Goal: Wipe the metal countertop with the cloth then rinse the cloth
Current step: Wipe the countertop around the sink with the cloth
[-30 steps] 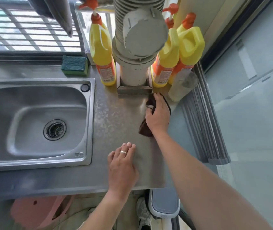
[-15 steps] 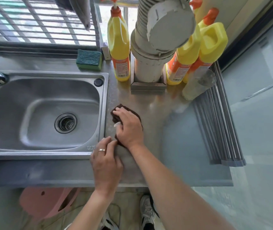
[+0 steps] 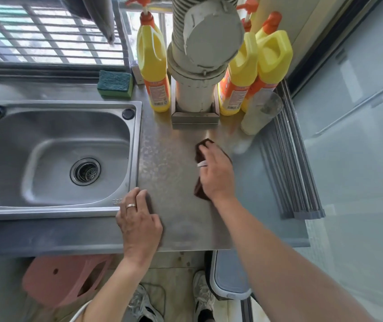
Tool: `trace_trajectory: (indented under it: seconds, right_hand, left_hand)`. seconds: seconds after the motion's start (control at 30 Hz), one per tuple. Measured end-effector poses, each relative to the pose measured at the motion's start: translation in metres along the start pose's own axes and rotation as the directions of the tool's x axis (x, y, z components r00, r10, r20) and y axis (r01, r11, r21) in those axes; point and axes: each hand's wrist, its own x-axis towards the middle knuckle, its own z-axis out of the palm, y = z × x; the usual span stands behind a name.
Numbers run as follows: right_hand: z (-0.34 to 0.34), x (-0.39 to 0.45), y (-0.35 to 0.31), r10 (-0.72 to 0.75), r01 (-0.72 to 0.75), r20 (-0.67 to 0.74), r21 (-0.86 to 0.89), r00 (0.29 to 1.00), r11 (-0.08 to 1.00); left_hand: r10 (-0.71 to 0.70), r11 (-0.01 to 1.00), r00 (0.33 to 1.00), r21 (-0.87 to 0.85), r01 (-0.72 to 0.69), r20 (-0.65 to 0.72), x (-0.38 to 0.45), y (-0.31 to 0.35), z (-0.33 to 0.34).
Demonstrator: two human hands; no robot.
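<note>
Brushed stainless-steel countertop (image 3: 174,228) runs across the view, patterned sheen on its bare middle. Set into its left part: a rectangular stainless-steel sink basin (image 3: 34,159) with a round strainer drain (image 3: 85,171) in the floor; a tap base sits at the far left corner.

Thick white plastic drain pipe (image 3: 195,94) rises from a metal collar at the back of the counter. One yellow detergent bottle with an orange label and cap (image 3: 153,66) stands just left of the pipe; two more yellow bottles (image 3: 255,70) crowd its right side. A clear cloudy plastic bottle (image 3: 259,115) leans in front of those two. Grey rolled-up slatted drying rack (image 3: 295,159) lies along the counter's right edge.

Right hand (image 3: 216,173) lies flat on top of a dark brown cleaning cloth (image 3: 200,190), fingers extended and pressing it to the counter, right of the sink and just in front of the pipe collar. Cloth edges show beyond the fingertips and beside the wrist; a small white tag pokes out under the fingers.

Left hand (image 3: 139,219) rests palm-down on the counter near the sink's front right corner, fingers relaxed, holding nothing, a ring on one finger.

Green-topped yellow sponge (image 3: 115,84) sits behind the sink by the window ledge.
</note>
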Motion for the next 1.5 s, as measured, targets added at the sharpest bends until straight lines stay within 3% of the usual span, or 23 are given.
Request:
trace_trajectory:
  seconds: [0.2,0.37,0.53,0.73,0.87,1.13,1.3,1.5]
  right_hand:
    - [-0.042,-0.033,0.051,0.208,-0.216,-0.071,-0.144,0.976,0.966]
    - [-0.026,-0.067,0.019,0.392,-0.409,-0.195,-0.053,0.899,0.911]
    - [0.011,-0.091,-0.049,0.294,-0.297,-0.179,0.006,0.939,0.955]
    - [0.054,-0.125,-0.149,0.185,-0.182,-0.053,0.055,0.981,0.982]
    - [0.069,-0.148,-0.181,0.151,-0.152,0.018,0.093,0.988,0.984]
    - [0.053,-0.150,-0.138,-0.005,0.002,0.063,0.040,0.998,0.999]
    - [0.015,-0.154,-0.067,0.017,-0.017,0.001,0.038,1.000,0.999]
    - [-0.060,-0.158,0.056,0.162,-0.172,-0.119,-0.077,0.980,0.982]
  left_hand:
    - [-0.024,0.999,1.000,-0.038,0.024,0.007,-0.012,0.000,-0.001]
    - [-0.044,0.998,0.999,-0.036,0.044,-0.002,-0.021,-0.023,-0.014]
    - [-0.012,0.999,1.000,-0.032,0.013,0.020,-0.026,-0.060,-0.030]
    - [0.013,1.000,0.999,-0.008,-0.013,0.052,-0.030,-0.092,-0.042]
    - [0.037,0.999,0.998,-0.023,-0.036,0.048,-0.038,-0.091,-0.033]
    - [0.117,0.992,0.993,-0.048,-0.117,-0.004,-0.054,-0.058,-0.020]
    - [0.156,0.987,0.987,0.029,-0.157,0.043,-0.068,-0.026,-0.004]
    - [0.058,0.996,0.998,0.062,-0.060,0.022,-0.073,-0.006,0.003]
